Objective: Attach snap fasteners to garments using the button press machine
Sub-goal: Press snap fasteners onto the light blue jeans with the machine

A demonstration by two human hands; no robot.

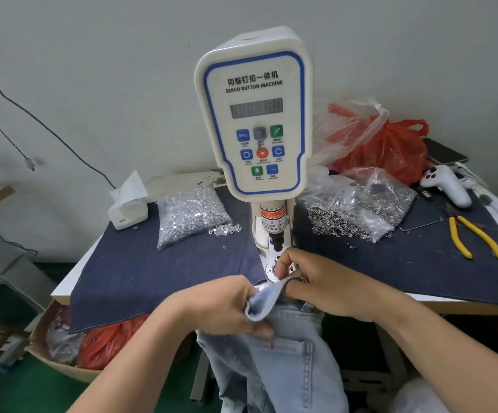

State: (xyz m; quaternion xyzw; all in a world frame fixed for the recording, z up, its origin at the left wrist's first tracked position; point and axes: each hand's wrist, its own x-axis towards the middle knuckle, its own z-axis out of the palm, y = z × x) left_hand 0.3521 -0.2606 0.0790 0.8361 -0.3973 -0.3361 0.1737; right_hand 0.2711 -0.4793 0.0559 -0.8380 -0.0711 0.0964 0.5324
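Both hands, left hand [229, 305] and right hand [310, 281], pinch the jeans [283, 362] below the press [255, 114]; fingers near die risk crushing.

Button machine [255, 114] casing glossy white plastic, jeans [286, 353] pale washed denim, table cover [158, 269] dark matt denim cloth, 2 clear crinkled plastic bags [191, 216] of shiny metal fasteners, pliers [474, 236] yellow-sheathed handles, red thin glossy plastic bag [390, 147]
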